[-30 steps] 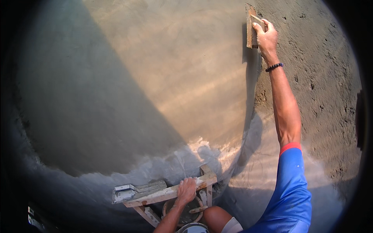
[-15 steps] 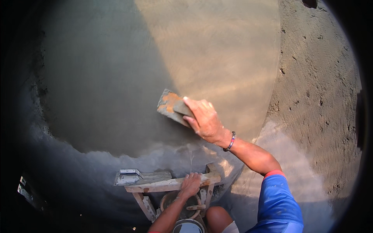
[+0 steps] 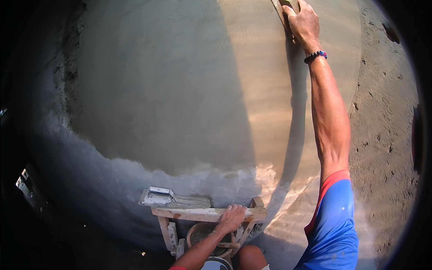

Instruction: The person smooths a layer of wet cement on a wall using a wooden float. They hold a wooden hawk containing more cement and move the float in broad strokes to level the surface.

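My right hand (image 3: 306,26) is at the top edge of the view, closed around a plastering float (image 3: 283,18). The float lies against the smooth grey plastered wall (image 3: 162,90) and is partly cut off by the frame edge. Down at the bottom, my left hand (image 3: 232,218) grips the top rail of a wooden stand (image 3: 189,214). A flat metal finishing trowel (image 3: 180,201) rests along that rail, left of my hand, its handle up.
Rough, pitted plaster (image 3: 382,99) covers the right side, beyond a faint seam. Below the smooth patch runs a ragged edge and a paler surface (image 3: 135,173). A round bucket (image 3: 194,235) sits inside the stand, beside a small wooden piece (image 3: 228,245).
My right hand has swept the float up and to the right, the arm now stretched out. The view has shifted slightly; my left hand still grips the rail.
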Demonstrator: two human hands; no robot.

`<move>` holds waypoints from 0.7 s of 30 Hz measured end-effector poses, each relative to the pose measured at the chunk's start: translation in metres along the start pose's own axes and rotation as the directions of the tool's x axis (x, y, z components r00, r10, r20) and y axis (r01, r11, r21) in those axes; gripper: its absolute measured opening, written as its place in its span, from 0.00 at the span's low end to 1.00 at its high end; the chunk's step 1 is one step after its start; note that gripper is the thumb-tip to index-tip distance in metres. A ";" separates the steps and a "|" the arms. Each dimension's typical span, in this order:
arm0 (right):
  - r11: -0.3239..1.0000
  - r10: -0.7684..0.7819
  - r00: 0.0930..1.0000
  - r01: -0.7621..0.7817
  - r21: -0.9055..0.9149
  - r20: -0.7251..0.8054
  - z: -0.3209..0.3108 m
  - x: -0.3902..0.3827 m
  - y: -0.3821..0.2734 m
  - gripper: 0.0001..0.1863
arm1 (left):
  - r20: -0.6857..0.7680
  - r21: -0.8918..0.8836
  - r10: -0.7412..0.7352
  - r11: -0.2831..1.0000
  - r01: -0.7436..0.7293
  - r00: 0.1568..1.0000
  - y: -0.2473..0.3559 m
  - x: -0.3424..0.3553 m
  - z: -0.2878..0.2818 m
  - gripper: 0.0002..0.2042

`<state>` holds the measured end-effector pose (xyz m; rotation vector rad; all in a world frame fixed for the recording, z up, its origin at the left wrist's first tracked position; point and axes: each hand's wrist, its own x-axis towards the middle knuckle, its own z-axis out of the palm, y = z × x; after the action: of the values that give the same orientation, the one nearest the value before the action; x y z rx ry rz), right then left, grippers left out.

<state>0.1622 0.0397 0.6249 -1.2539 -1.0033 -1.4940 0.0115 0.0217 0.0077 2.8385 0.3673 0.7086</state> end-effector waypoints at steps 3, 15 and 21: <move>0.924 -0.370 0.918 0.348 0.159 0.142 -0.004 -0.114 -0.037 0.25 | 0.128 -0.028 -0.055 0.998 0.060 0.990 -0.002 0.001 -0.009 0.21; 0.855 -0.500 0.839 0.440 0.275 0.213 -0.016 -0.169 -0.076 0.20 | 0.155 -0.013 -0.041 0.999 0.044 0.987 -0.002 -0.002 -0.020 0.20; 0.897 -0.440 0.841 0.428 0.111 0.315 -0.067 -0.178 0.017 0.21 | 0.026 0.004 0.018 1.000 -0.018 1.000 0.006 0.002 -0.007 0.17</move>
<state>0.1734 -0.0040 0.4394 -1.3392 -1.6231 -1.6176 0.0112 0.0179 0.0159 2.8558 0.3407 0.6744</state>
